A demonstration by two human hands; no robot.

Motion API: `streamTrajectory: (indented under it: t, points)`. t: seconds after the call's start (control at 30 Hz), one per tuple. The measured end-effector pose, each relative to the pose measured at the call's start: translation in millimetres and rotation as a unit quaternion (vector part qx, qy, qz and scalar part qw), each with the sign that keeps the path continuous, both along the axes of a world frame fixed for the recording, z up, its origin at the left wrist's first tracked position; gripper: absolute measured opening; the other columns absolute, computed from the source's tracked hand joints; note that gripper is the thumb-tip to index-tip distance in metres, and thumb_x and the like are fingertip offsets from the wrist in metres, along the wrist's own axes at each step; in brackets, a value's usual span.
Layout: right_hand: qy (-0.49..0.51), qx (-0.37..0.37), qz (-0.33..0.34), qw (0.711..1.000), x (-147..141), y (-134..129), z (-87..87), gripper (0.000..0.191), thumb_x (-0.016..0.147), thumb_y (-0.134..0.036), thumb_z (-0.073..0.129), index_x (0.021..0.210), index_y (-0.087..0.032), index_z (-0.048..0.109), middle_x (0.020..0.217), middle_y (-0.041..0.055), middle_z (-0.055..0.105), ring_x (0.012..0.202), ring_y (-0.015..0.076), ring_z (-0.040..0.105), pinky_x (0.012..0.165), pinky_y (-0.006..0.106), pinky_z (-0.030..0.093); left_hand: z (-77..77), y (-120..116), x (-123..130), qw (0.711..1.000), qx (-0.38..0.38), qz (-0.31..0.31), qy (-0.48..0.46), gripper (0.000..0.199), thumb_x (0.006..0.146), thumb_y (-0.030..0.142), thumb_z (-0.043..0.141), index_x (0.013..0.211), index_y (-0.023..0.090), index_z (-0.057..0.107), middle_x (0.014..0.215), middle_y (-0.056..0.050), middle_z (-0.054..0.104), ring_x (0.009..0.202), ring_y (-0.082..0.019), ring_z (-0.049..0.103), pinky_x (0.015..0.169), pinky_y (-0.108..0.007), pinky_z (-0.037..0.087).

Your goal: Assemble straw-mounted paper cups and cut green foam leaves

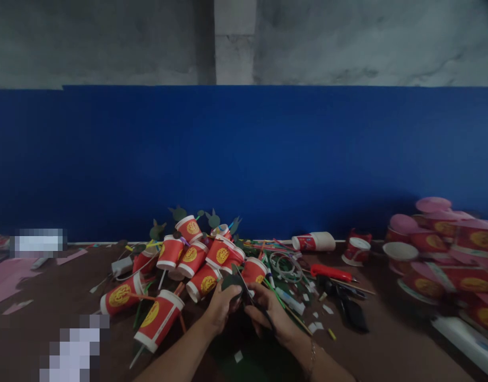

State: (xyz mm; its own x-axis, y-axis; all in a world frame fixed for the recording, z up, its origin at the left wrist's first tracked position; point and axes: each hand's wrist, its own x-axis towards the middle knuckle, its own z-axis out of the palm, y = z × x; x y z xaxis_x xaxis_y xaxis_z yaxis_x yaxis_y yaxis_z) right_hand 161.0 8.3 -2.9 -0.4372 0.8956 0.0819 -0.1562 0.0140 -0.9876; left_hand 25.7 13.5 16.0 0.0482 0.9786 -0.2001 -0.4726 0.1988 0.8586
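Note:
My left hand [219, 307] is closed on a small dark green paper piece [229, 280], thumb on top. In my right hand [271, 314] are scissors [242, 278], their blades pointing up and away beside the paper, and fingers wrapped round the handles. Whether the blades touch the paper is hard to make out. Just beyond both hands lies a red paper cup [254, 270] with a yellow emblem. Left of it is a pile of similar red cups [207, 281], some with straws, some with dark green animal-head cutouts [212, 218].
To the right lie a coil of clear tubing [286, 267], a red-handled tool [332, 273], a black object [353, 313] and white scraps [316, 327]. Blurred red cups with pink discs [434, 205] are stacked far right. Pink sheets [9, 278] lie left. A blue wall panel [244, 159] backs the table.

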Motion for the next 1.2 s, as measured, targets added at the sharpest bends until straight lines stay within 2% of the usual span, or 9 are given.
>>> streamTrajectory:
  t: [0.27,0.47,0.7,0.77,0.97,1.2]
  points:
    - [-0.010,-0.011,-0.022,1.000,-1,-1,1.7,0.056,0.060,-0.044,0.075,0.100,-0.019,0.046,0.046,-0.0097,0.052,0.026,0.0050,0.041,0.027,0.014,0.031,-2.6,2,-1,1.000,0.004,-0.005,0.000,0.028,0.052,0.030,0.068,0.064,0.018,0.046,0.041,0.010,0.040,0.037,-0.005,0.037,0.040,-0.018,0.025]
    - [-0.016,-0.002,-0.023,1.000,0,2,-2.7,0.056,0.061,-0.041,0.075,0.102,-0.016,0.046,0.043,-0.0105,0.050,0.026,0.0052,0.041,0.026,0.013,0.031,-4.1,2,-1,1.000,0.002,0.001,-0.004,0.032,0.052,0.031,0.072,0.068,0.017,0.048,0.043,0.010,0.043,0.038,-0.006,0.041,0.041,-0.018,0.029]
    - [-0.010,0.011,-0.022,1.000,0,2,-4.2,0.056,0.064,-0.044,0.072,0.103,-0.015,0.045,0.042,-0.0106,0.048,0.026,0.0056,0.041,0.026,0.013,0.029,-7.2,3,6,0.994,-0.015,0.110,-0.015,0.039,0.053,0.030,0.075,0.083,0.017,0.054,0.059,0.004,0.060,0.051,-0.010,0.056,0.049,-0.021,0.042]
    - [-0.006,0.009,-0.013,1.000,0,1,-2.9,0.057,0.063,-0.044,0.073,0.103,-0.016,0.044,0.044,-0.0098,0.050,0.026,0.0056,0.042,0.027,0.014,0.030,-9.5,4,6,0.993,-0.014,0.121,-0.006,0.042,0.051,0.029,0.076,0.084,0.017,0.054,0.063,0.003,0.062,0.056,-0.012,0.059,0.052,-0.022,0.045]
    - [-0.006,0.004,-0.003,1.000,1,0,0.3,0.057,0.061,-0.044,0.074,0.102,-0.017,0.045,0.050,-0.0077,0.055,0.028,0.0050,0.043,0.028,0.014,0.032,-8.9,5,0,0.995,-0.023,0.094,0.018,0.045,0.048,0.030,0.076,0.086,0.016,0.054,0.063,0.003,0.060,0.057,-0.014,0.060,0.050,-0.024,0.046]
    - [-0.023,0.014,0.013,1.000,4,2,-1.4,0.056,0.063,-0.049,0.070,0.103,-0.018,0.045,0.051,-0.0077,0.054,0.028,0.0059,0.044,0.028,0.015,0.033,-5.8,5,-2,0.997,-0.024,0.077,0.019,0.042,0.051,0.029,0.074,0.086,0.016,0.055,0.062,0.003,0.060,0.055,-0.014,0.059,0.048,-0.023,0.044]
